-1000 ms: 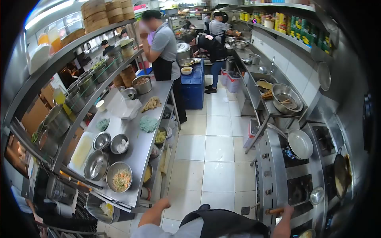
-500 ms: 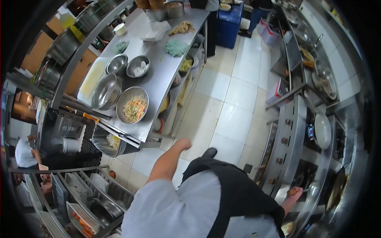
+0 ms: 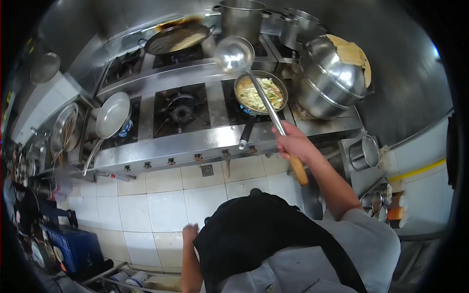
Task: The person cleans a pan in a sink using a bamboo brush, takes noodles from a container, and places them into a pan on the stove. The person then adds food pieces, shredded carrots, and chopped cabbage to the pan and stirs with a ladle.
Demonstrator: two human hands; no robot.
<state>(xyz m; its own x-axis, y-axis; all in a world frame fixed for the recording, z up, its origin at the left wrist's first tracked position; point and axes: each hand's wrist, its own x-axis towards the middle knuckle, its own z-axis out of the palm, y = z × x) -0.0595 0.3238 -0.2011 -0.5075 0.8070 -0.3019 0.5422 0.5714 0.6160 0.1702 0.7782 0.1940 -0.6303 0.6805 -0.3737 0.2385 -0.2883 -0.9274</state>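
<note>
My right hand (image 3: 294, 142) is closed around the shaft of a long steel ladle (image 3: 266, 95), just above its wooden grip (image 3: 297, 170). The ladle's round bowl (image 3: 235, 54) is raised over the stove, and its shaft crosses in front of a frying pan (image 3: 243, 108). Shredded vegetables (image 3: 268, 100) fill that pan, with a blue flame showing under its rim. The pan's black handle points toward me. Down at my side, my left hand (image 3: 190, 230) has curled fingers, is small in view, and shows nothing in it.
A pale frying pan (image 3: 112, 115) sits over a flame at the left, near an unlit burner (image 3: 181, 108). Behind are a wide dark pan (image 3: 178, 38) and a tall pot (image 3: 242, 22). A large domed steamer (image 3: 326, 78) stands right. Tiled floor (image 3: 166, 207) lies below.
My view has swung from the worktable with bowls to the stove. The ladle in my right hand has gone from low over the stove to raised near the vegetable pan. My left hand still hangs down.
</note>
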